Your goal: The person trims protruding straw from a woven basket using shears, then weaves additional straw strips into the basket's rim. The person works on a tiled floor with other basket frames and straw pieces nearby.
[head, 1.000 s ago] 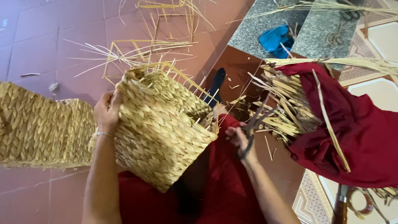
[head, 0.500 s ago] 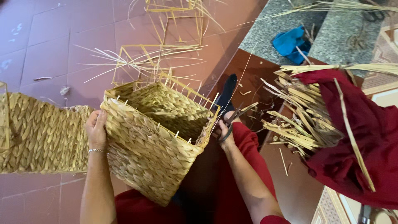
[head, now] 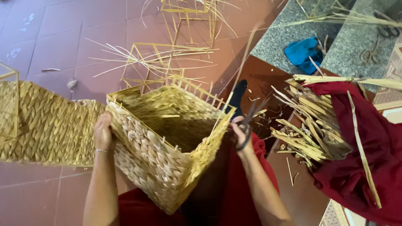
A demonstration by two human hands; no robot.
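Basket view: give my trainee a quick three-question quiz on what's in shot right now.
1. True or false: the left hand grips the basket wall.
2. What does the right hand hold? A) brush B) scissors C) knife
3. What colour is the cloth under the cut straw?

Key: 1 true; 2 B; 3 dark red.

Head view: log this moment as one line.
left hand: grips woven basket rim | right hand: holds scissors at far rim | cut straw pile on red cloth, right
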